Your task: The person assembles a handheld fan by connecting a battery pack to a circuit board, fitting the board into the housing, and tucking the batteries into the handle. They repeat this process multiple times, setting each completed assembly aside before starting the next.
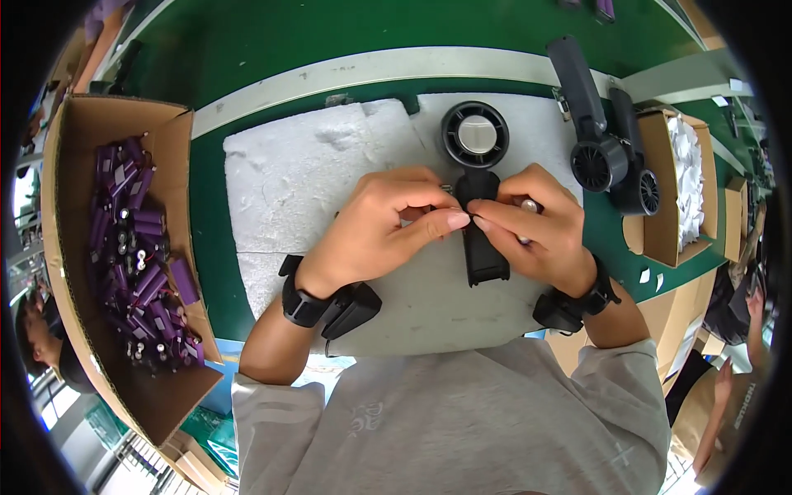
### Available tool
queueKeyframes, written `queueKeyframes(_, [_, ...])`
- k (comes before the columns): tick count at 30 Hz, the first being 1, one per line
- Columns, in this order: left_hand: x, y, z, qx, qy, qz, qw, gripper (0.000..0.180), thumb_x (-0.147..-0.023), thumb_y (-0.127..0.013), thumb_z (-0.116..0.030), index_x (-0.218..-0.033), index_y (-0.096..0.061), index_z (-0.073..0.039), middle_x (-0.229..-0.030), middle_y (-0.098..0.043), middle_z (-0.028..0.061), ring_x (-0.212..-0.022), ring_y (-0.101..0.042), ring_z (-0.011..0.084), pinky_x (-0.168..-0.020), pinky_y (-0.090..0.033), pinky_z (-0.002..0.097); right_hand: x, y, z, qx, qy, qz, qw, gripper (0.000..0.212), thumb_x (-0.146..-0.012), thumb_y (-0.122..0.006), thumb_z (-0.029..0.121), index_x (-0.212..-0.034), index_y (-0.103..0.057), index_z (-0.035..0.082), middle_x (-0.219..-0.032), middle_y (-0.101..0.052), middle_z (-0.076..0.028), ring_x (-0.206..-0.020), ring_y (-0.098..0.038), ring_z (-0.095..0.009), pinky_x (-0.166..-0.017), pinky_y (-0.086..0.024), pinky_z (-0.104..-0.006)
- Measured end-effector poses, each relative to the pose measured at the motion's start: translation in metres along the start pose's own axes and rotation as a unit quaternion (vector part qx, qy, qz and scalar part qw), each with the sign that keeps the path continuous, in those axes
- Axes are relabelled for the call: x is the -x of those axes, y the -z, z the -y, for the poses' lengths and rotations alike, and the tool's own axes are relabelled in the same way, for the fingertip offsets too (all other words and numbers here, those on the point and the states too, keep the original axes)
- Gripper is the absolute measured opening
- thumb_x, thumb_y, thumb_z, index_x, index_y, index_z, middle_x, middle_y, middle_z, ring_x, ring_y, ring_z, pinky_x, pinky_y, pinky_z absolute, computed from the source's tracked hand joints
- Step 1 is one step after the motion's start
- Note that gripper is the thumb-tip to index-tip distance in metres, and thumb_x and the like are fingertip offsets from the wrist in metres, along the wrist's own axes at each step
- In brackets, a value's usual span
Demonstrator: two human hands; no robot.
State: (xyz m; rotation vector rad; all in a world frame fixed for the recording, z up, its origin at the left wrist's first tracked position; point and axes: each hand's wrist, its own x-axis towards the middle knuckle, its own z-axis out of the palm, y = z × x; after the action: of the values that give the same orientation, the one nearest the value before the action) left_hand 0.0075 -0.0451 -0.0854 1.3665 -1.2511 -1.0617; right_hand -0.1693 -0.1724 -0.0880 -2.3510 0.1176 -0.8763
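A black handheld fan lies on a white foam pad, its round head away from me and its handle toward me. Over the upper handle, the fingertips of both hands meet in a pinch. My left hand is closed at thumb and forefinger. Whatever lies between those tips is too small to name. My right hand pinches at the same spot. A slim thing with a shiny, silvery end sits within its curled fingers, mostly hidden. Each wrist wears a black strapped device.
At left stands a cardboard box of purple battery cells with wires. Two more dark fans lie at right, beside a small box of white pieces. A pale rail crosses the green table. People are at both sides.
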Motion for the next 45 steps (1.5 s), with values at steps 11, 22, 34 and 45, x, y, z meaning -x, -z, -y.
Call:
queueKeyframes(11, [0.000, 0.000, 0.003, 0.066, 0.048, 0.016, 0.997, 0.006, -0.088, -0.066, -0.002, -0.092, -0.068, 0.002, -0.083, -0.061, 0.0078, -0.070, -0.062, 0.0144, -0.061, -0.050, 0.0258, 0.005, 0.003, 0.009, -0.012, -0.117, 0.055, 0.992, 0.017, -0.071, -0.075, 0.001, -0.088, -0.073, 0.003, -0.076, -0.048, -0.005, -0.058, -0.047, -0.016, -0.049, -0.036, -0.0282])
queueKeyframes(22, [-0.002, 0.002, 0.004, -0.010, -0.072, 0.006, 0.997, 0.014, -0.080, -0.071, 0.002, -0.094, -0.069, -0.002, -0.082, -0.060, 0.0090, -0.074, -0.059, 0.0181, -0.063, -0.047, 0.0292, 0.002, 0.001, 0.013, -0.061, -0.208, 0.075, 0.973, 0.012, -0.075, -0.075, 0.005, -0.087, -0.073, 0.005, -0.073, -0.049, -0.005, -0.058, -0.048, -0.015, -0.049, -0.036, -0.0281])
queueKeyframes(34, [-0.002, 0.006, 0.003, 0.119, 0.028, 0.024, 0.992, 0.034, -0.080, -0.062, 0.014, -0.109, -0.068, -0.003, -0.092, -0.063, 0.0078, -0.088, -0.065, 0.0154, -0.080, -0.055, 0.0280, 0.002, 0.001, 0.007, -0.081, -0.174, 0.082, 0.978, 0.011, -0.073, -0.077, 0.004, -0.083, -0.072, 0.005, -0.074, -0.052, -0.005, -0.054, -0.049, -0.015, -0.048, -0.038, -0.0283])
queueKeyframes(45, [0.000, 0.006, 0.002, 0.092, 0.042, 0.002, 0.995, 0.036, -0.078, -0.066, 0.017, -0.110, -0.064, 0.000, -0.098, -0.065, 0.0060, -0.091, -0.066, 0.0145, -0.080, -0.056, 0.0268, 0.005, -0.001, 0.008, -0.094, -0.192, 0.073, 0.974, 0.012, -0.072, -0.075, 0.000, -0.083, -0.070, 0.001, -0.074, -0.049, -0.005, -0.062, -0.047, -0.015, -0.053, -0.035, -0.0271])
